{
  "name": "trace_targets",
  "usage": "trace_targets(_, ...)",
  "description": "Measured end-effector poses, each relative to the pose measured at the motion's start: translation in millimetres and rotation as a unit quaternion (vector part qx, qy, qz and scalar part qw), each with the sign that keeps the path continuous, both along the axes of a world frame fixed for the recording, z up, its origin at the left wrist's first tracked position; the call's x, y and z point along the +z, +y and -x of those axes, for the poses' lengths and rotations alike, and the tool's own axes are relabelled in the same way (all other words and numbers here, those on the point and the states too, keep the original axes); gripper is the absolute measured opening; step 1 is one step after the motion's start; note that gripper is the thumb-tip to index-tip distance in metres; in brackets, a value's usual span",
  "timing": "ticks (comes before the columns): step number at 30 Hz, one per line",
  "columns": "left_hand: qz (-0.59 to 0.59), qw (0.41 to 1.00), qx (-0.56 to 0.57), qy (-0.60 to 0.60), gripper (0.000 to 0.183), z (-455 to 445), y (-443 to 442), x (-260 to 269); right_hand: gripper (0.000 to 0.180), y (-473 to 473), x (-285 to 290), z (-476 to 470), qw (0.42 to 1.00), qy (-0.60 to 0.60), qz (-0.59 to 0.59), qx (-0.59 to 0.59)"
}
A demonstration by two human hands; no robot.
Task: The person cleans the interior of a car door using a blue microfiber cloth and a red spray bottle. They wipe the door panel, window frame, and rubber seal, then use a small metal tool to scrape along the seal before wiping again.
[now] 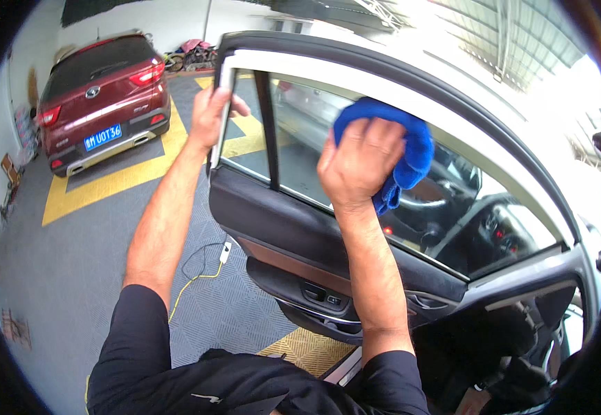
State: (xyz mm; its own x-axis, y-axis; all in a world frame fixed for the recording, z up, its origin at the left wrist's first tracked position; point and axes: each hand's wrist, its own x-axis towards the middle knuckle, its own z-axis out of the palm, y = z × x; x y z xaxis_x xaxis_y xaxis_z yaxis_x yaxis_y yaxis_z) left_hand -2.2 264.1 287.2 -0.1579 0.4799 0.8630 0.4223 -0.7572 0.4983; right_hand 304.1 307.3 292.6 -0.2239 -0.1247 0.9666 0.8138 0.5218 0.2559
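Note:
An opened car door with a white window frame (404, 93) and a dark inner panel (274, 212) stands in front of me. My left hand (214, 116) grips the frame's outer upright edge, fingers wrapped around it. My right hand (365, 161) presses a folded blue microfiber cloth (415, 150) against the inside of the window glass (305, 155), near its upper middle. Part of the cloth is hidden under my palm. Below the glass, the door panel carries an armrest with a window switch (333, 300) and an inner door handle (427, 301).
A dark red SUV (100, 88) stands at the upper left. A white power strip (225, 252) with a yellow cord lies on the grey and yellow tiled floor (98, 249). The dark car interior (451, 353) opens at the lower right. Bicycles and a pile of items (194, 56) line the back wall.

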Motion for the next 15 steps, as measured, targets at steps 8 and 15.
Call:
trace_targets(8, 0.012, 0.999, -0.034, -0.026, 0.058, -7, -30, 16, 0.071, -9, 2, 64, 0.970, -0.211, -0.083, 0.083)
trace_targets(15, -0.006, 0.999, -0.031, -0.037, 0.052, -17, -7, 9, 0.063, 33, -104, 1, 0.933, -0.356, 0.026, 0.036)
